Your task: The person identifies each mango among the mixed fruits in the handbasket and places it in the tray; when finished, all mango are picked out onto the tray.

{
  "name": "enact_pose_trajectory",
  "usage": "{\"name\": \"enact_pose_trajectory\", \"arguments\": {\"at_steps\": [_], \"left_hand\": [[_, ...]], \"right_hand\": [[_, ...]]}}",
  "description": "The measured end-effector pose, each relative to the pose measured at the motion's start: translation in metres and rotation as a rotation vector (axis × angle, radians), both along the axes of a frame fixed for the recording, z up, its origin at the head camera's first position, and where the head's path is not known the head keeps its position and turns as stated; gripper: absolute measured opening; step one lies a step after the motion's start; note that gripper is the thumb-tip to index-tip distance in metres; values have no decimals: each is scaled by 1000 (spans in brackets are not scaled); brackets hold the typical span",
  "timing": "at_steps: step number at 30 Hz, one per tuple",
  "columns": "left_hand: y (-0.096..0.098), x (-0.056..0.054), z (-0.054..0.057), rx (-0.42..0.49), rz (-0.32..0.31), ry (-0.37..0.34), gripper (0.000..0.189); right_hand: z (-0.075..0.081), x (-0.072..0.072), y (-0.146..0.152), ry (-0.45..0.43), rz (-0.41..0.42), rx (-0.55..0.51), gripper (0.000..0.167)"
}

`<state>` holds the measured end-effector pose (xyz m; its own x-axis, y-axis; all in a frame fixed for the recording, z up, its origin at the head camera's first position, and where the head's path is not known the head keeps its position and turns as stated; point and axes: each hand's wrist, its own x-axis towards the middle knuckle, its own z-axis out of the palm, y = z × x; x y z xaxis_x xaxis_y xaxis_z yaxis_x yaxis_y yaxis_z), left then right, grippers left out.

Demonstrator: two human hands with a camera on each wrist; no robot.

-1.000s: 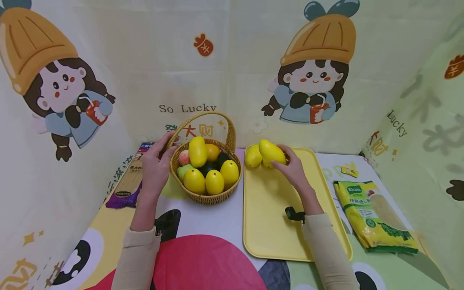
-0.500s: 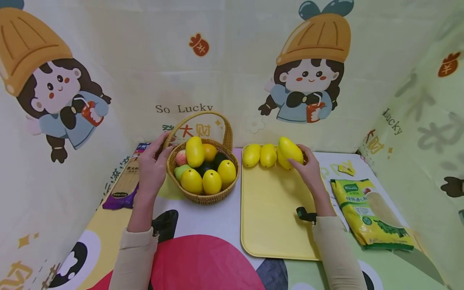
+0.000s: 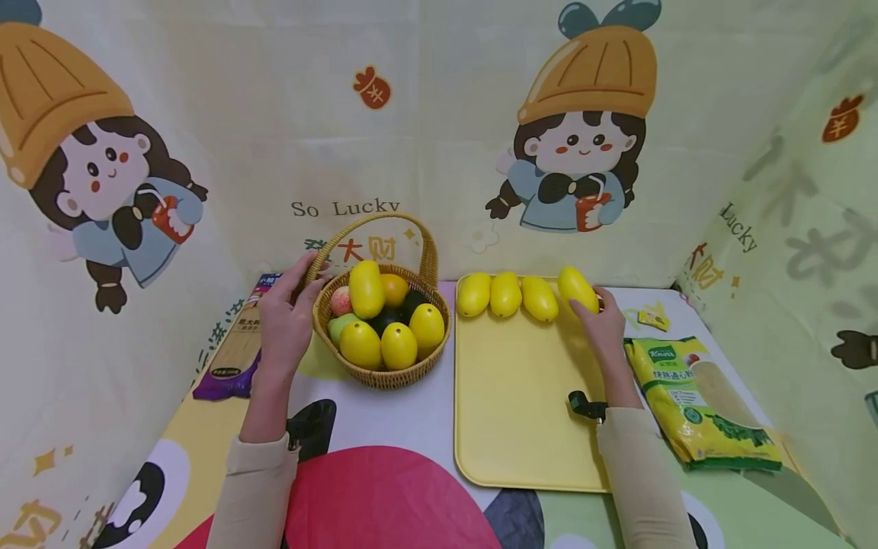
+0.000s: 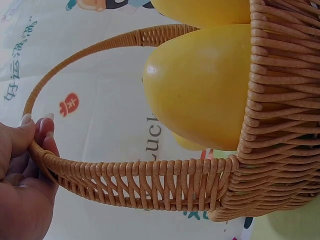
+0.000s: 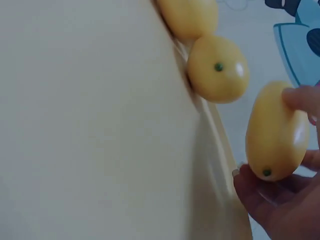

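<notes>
My left hand (image 3: 286, 328) grips the handle (image 4: 135, 185) of a wicker basket (image 3: 394, 379) at its left side. Inside the basket lie several yellow mangoes (image 3: 360, 345), an orange (image 3: 395, 290), a pinkish peach-like fruit (image 3: 341, 301), a green fruit (image 3: 341, 326) and dark fruits (image 3: 414, 302). Over the far right part of a yellow tray (image 3: 521, 412), my right hand (image 3: 605, 324) holds a mango (image 3: 575, 288) between thumb and fingers. In the right wrist view this mango (image 5: 277, 132) appears apart from its neighbours. Three mangoes (image 3: 506, 294) stand in a row along the tray's far edge.
A yellow-green Knorr packet (image 3: 700, 404) lies right of the tray, with a small yellow sachet (image 3: 653, 319) behind it. Left of the basket is a purple-ended pasta packet (image 3: 236, 343), partly hidden by my left hand. A printed backdrop (image 3: 439, 152) rises behind the table.
The right hand has carried its mango rightward along the tray's far edge. A third mango now stands uncovered in the row there. The left hand has stayed on the basket handle.
</notes>
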<state>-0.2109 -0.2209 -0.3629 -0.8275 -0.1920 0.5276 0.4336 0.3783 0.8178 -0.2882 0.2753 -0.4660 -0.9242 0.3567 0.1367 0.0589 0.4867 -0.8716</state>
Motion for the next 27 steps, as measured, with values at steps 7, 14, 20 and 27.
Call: {"name": "enact_pose_trajectory", "arguments": {"at_steps": [7,14,20,27], "left_hand": [[0,-1,-1,-6,3,20,44],[-1,-1,-2,-13,9,4,45],[-1,-1,-2,-10,7,15,45],[-1,0,-1,-15,7,6,46]], "right_hand": [[-5,-3,0,-76,-37,83,72],[-1,0,1,-129,13,144,67],[3,1,4,-148,74,176,66],[-3,0,5,-116,64,160,62]]}}
